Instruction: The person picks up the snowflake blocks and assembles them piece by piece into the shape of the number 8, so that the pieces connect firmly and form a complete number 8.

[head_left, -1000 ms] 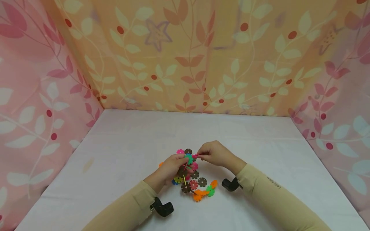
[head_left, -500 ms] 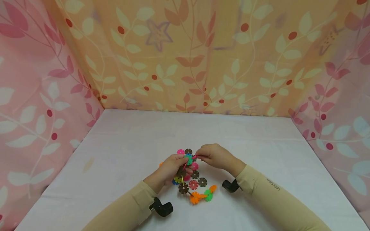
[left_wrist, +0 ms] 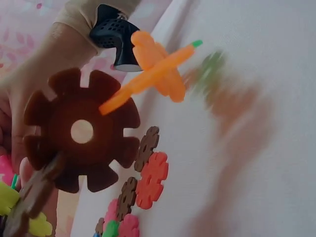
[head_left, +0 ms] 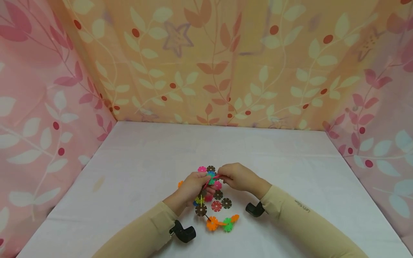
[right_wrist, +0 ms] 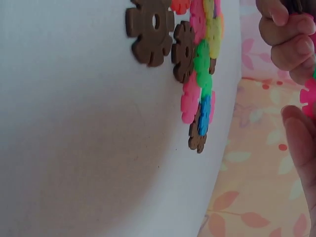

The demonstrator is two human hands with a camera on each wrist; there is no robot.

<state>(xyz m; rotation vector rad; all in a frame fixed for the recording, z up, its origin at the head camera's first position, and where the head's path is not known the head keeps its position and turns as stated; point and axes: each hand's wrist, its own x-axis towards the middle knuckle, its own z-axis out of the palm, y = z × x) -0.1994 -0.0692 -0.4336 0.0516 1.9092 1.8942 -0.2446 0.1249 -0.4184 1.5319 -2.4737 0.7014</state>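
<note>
My left hand point(head_left: 190, 188) grips a chain of slotted plastic flower discs, with its thumb over a teal-green disc point(head_left: 211, 178). From that hand the chain hangs toward me through a brown disc point(head_left: 200, 210), an orange disc point(head_left: 212, 223), a green disc point(head_left: 228, 225) and another orange one point(head_left: 235, 218). In the left wrist view the brown disc fills the near left, with the crossed orange discs point(left_wrist: 158, 69) beside it. My right hand point(head_left: 240, 178) pinches a pink disc point(right_wrist: 308, 98) edge-on against the teal-green disc. Its fingertips partly hide the pink disc.
Loose discs lie on the white table around and below the hands: a red one point(head_left: 216, 206), a brown one point(head_left: 226, 203), a pink one point(head_left: 202, 169) and several others. A patterned curtain point(head_left: 213, 64) stands behind the table. Each wrist carries a black camera mount point(head_left: 185, 233).
The chain's lower end has swung left and toward me. My right hand has shifted slightly left and nearer me, its fingertips closer to the left hand. The loose discs stay put.
</note>
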